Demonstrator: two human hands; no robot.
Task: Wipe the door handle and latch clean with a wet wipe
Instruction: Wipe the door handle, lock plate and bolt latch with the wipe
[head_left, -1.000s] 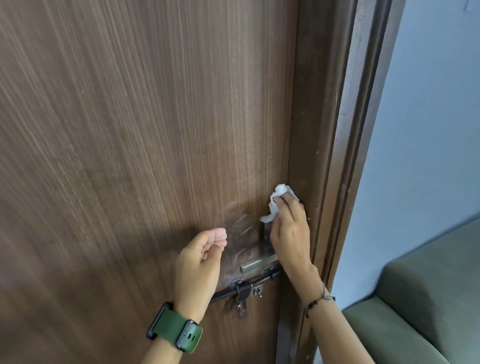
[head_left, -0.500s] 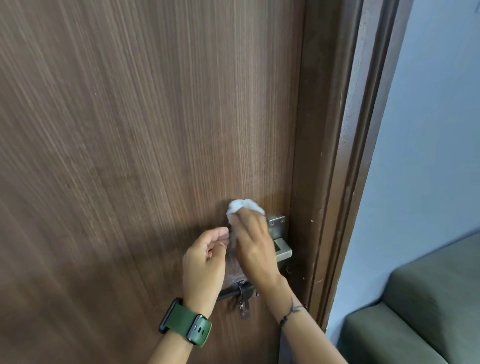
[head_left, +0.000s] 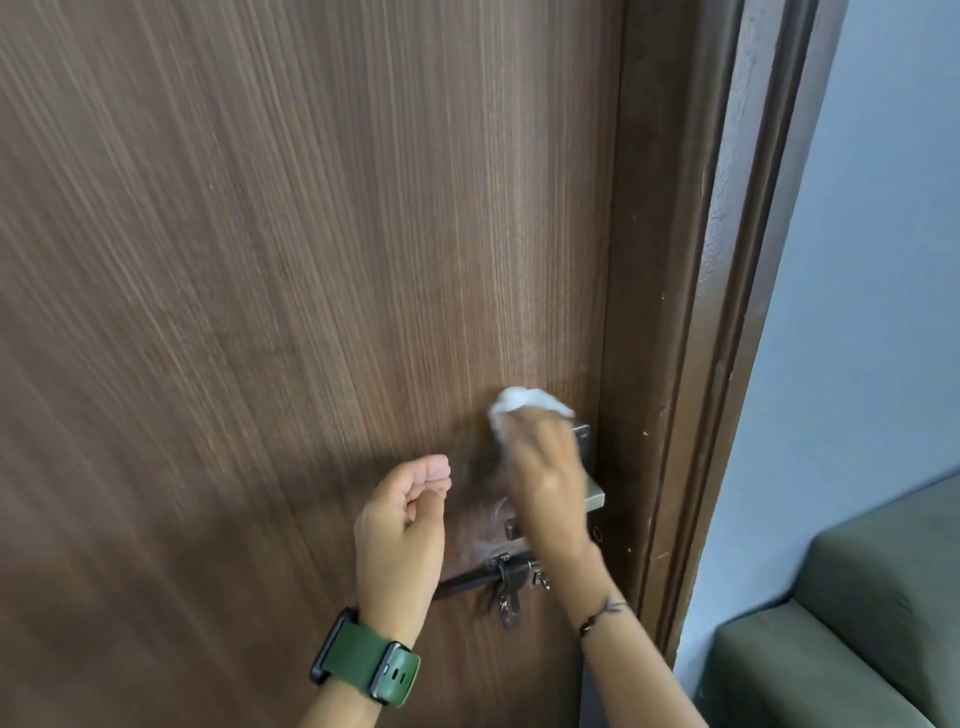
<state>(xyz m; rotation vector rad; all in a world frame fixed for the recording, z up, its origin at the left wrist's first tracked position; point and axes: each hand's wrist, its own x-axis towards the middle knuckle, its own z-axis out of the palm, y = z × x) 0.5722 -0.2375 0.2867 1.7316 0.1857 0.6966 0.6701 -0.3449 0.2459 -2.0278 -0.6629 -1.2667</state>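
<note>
While blurred, the right hand (head_left: 545, 483) hides most of the door handle (head_left: 592, 493).

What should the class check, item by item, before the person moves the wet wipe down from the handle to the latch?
1. Wet wipe held in the right hand: ok.
2. Wipe on the door handle area: ok, though blurred.
3. Handle fully clean: cannot tell.
4. Latch below uncovered and reachable: ok.
5. Left hand empty, clear of the latch: ok.
6. Wipe still wet: cannot tell.
</note>
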